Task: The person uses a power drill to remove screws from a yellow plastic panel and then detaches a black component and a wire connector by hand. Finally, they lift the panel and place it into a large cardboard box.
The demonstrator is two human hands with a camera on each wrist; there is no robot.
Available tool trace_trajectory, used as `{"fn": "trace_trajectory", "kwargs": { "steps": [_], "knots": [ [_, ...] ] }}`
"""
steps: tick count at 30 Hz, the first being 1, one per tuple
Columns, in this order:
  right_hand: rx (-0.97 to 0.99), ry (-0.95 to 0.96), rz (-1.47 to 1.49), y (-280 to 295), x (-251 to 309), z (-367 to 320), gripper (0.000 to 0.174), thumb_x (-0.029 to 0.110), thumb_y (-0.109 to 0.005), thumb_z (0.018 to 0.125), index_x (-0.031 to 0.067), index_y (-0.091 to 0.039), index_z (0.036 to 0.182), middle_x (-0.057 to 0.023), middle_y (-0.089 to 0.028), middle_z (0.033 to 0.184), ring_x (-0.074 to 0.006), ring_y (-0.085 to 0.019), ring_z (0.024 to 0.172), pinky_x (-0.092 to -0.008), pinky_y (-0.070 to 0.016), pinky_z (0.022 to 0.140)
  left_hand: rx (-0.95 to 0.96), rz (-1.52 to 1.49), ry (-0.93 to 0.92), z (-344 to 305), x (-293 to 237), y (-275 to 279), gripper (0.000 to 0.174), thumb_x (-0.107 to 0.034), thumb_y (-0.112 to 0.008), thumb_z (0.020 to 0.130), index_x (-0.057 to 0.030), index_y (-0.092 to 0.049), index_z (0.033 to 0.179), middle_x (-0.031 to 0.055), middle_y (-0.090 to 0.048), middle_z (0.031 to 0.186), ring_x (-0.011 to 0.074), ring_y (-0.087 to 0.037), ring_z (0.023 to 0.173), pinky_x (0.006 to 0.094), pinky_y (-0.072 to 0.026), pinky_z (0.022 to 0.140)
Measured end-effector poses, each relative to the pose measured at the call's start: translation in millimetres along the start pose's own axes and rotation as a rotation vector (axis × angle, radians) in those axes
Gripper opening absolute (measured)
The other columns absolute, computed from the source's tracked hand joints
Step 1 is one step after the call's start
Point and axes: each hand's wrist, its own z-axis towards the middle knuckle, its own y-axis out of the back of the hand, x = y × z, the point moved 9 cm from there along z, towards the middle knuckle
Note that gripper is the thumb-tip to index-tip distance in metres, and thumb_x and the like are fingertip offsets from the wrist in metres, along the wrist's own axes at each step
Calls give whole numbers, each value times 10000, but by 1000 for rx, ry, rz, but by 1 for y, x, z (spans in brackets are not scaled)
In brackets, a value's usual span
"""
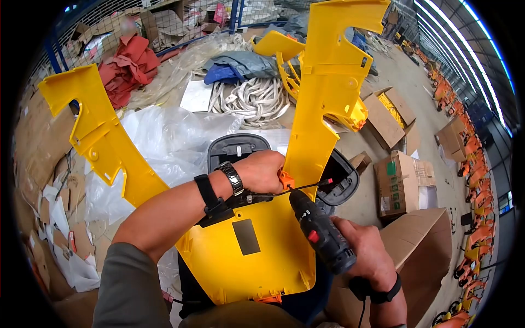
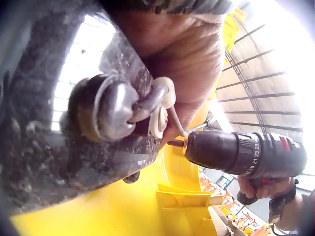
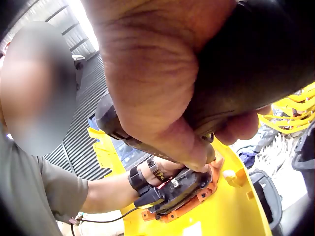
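Observation:
My right hand (image 1: 361, 246) grips a black cordless drill (image 1: 322, 232) by its handle. The drill points up and left, its bit reaching a small orange bracket (image 1: 285, 180) on a large yellow plastic panel (image 1: 279, 240). My left hand (image 1: 260, 170), fingers curled, holds the bracket's end from the far side. In the left wrist view, the drill's chuck (image 2: 209, 147) and bit stand right beside the left fingers. A black part (image 3: 184, 191) edged in orange lies on the panel under the left wrist. A black cable with a red tip (image 1: 328, 181) crosses near the bit.
Two long yellow arms of the panel rise left and right. Behind are a black plastic shell (image 1: 238, 143), clear plastic sheeting (image 1: 147, 147) and coiled white straps (image 1: 254, 101). Cardboard boxes (image 1: 399, 183) stand at the right; a red cloth (image 1: 128, 68) lies at back left.

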Motion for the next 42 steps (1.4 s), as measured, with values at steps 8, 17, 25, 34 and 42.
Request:
{"fn": "trace_trajectory", "kwargs": {
  "steps": [8, 17, 25, 34, 42],
  "knots": [
    [12, 19, -34, 1, 6, -3, 593, 178, -778, 716, 50, -625, 1275, -199, -713, 945, -413, -701, 861, -430, -571, 749, -23, -31, -26, -2, -8, 6, 324, -159, -742, 752, -16, -700, 1039, 178, -730, 859, 322, -703, 782, 399, -528, 705],
    [-75, -231, 523, -5, -27, -77, 575, 141, -871, 752, 14, -643, 1264, -121, -728, 1012, -300, -730, 941, -380, -549, 878, -54, 88, 109, -2, 8, 8, 387, -258, -784, 738, -11, -721, 1030, 170, -748, 899, 328, -713, 822, 401, -546, 748],
    [-308, -425, 758, -92, -75, -83, 777, 128, -935, 680, 34, -542, 1343, -110, -688, 1078, -232, -657, 974, -354, -516, 914, -129, 115, 74, -17, -29, 12, 457, -265, -803, 781, -45, -707, 1170, 118, -753, 980, 258, -712, 889, 344, -542, 841],
    [-218, -387, 841, -115, -84, -64, 613, 101, -780, 720, 41, -574, 1294, -102, -680, 1083, -214, -656, 996, -330, -507, 937, -193, 76, 156, -26, -30, 22, 464, -345, -836, 741, -40, -747, 1079, 118, -765, 963, 260, -726, 892, 349, -547, 834],
    [-198, -381, 888, -114, -84, -59, 568, 99, -774, 717, 43, -597, 1254, -83, -664, 1085, -210, -638, 994, -326, -505, 938, -200, -23, 164, -24, -23, 21, 446, -313, -856, 719, -33, -766, 1054, 118, -767, 905, 252, -732, 827, 331, -554, 796]
  ]
}}
